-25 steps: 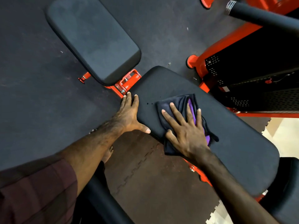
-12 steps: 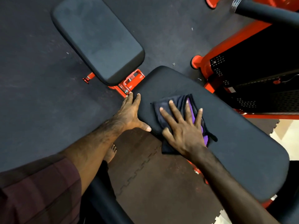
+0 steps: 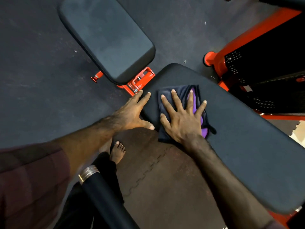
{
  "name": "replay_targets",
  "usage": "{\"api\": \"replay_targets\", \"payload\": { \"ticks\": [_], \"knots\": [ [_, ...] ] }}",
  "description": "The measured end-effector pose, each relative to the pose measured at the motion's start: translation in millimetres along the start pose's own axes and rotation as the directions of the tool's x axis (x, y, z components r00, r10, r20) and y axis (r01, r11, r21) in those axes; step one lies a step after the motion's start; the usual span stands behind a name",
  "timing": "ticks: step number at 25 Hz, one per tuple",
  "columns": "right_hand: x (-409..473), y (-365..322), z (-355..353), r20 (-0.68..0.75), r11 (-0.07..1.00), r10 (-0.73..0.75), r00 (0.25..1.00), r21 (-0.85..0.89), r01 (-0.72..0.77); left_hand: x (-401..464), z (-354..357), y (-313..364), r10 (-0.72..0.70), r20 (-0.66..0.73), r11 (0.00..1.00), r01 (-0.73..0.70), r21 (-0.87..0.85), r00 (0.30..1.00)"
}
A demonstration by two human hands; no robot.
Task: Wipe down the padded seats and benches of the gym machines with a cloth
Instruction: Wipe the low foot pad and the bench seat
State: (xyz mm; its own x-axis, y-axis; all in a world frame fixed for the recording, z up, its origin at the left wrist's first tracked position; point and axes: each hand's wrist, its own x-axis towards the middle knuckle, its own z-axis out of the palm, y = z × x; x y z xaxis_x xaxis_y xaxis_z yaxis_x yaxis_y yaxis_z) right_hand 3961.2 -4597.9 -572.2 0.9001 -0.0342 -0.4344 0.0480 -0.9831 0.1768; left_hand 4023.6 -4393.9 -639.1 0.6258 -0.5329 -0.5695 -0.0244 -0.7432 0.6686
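Cloth (image 3: 179, 98) under right hand (image 3: 183, 119)

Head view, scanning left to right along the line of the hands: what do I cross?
Dark floor mat → left hand, flat on the bench pad's edge → right hand, pressing the cloth → bare bench pad → red machine frame.

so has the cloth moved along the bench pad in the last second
Yes, slightly. The cloth under the right hand slid along the bench pad toward the red hinge, closer to the left hand.
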Motion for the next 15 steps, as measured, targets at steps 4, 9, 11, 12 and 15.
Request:
{"api": "replay_targets", "payload": {
  "ticks": [4, 9, 11, 12, 15],
  "knots": [
    [-17.2, -2.9, 5.8, -0.013, 0.974, -0.225, 0.974, -0.028, 0.224, 5.5, 7.4, -19.4, 0.017, -0.029, 0.994, -0.020, -0.110, 0.999],
    [-8.3, 19.0, 3.5, -0.042, 0.997, -0.070, 0.997, -0.018, 0.069, 14.6, 2.4, -23.9, 0.008, 0.006, 0.981, -0.006, -0.194, 1.000],
    [22.3, -5.5, 2.0, -0.006, 0.998, 0.060, 0.998, 0.012, -0.060, 17.2, 2.0, -25.2, 0.033, 0.018, 0.981, -0.030, -0.189, 0.999],
    [25.8, -16.5, 1.8, 0.001, 0.999, 0.051, 0.999, 0.018, -0.051, 18.7, 2.8, -26.6, 0.040, 0.019, 0.983, -0.036, -0.182, 0.999],
    [-7.2, -1.6, 8.1, -0.014, 0.975, -0.219, 0.976, -0.024, 0.219, 19.4, 6.4, -27.3, 0.036, 0.009, 0.987, -0.034, -0.156, 0.999]
  ]
}}
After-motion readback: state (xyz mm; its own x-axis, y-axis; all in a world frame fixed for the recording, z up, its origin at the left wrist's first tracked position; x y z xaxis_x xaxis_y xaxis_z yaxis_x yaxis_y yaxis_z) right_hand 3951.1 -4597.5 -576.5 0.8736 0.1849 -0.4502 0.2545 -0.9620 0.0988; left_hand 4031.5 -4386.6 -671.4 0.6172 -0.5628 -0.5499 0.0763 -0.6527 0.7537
